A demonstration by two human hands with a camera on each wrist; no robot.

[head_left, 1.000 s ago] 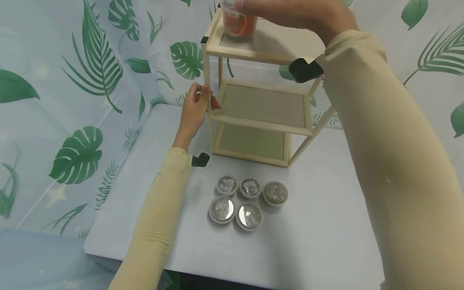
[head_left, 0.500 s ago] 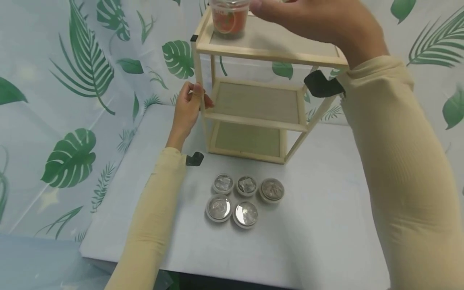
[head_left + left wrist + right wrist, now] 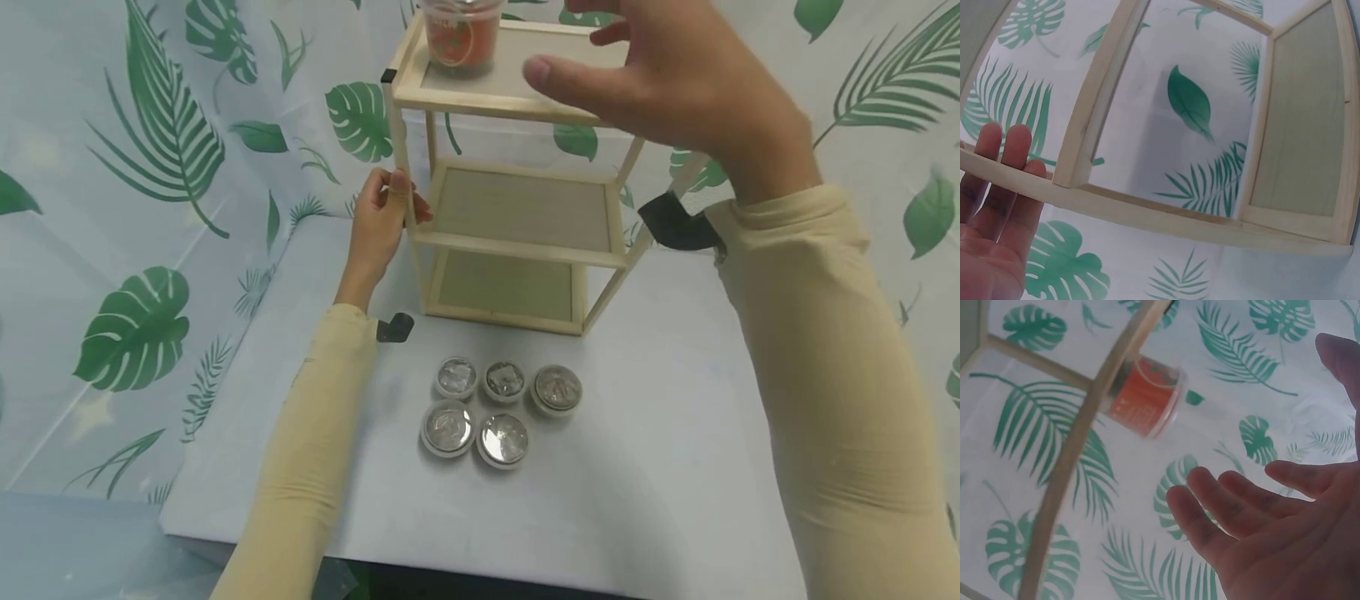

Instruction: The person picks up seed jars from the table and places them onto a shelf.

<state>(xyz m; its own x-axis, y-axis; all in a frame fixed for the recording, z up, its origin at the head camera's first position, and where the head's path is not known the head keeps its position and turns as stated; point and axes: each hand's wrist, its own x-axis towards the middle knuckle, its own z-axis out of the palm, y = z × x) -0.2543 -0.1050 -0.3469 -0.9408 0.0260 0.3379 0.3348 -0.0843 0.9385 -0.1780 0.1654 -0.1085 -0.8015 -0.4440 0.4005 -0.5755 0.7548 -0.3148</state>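
we're seeing a table (image 3: 645,467) w/ a pale, smooth covering, & behind it a leaf-print backdrop (image 3: 52,225) is hanging in white & green. a 3-shelf wooden rack (image 3: 517,251) is standing toward the back of the table.

for containers, we're counting five small round tubs (image 3: 447,427) in front of the rack, sitting close together, three behind & two nearer us; their tops are looking silvery & shiny, so we can't tell what's inside. a clear cup (image 3: 461,40) is resting on the top shelf at its left end, showing orange-red w/ a round printed mark; we can't tell if that colour is contents or wrap.

the cup is standing upright, long axis vertical, its top running out of the head view. the rack is also standing upright, its shelves' long sides running left to right & a long side facing us.

our left hand (image 3: 378,217) is gripping the rack's front-left post approx level w/ the middle shelf, fingers curling round the wood. our right hand (image 3: 675,92) is holding nothing, fingers & thumb spreading wide, just right of the cup & apart from it.
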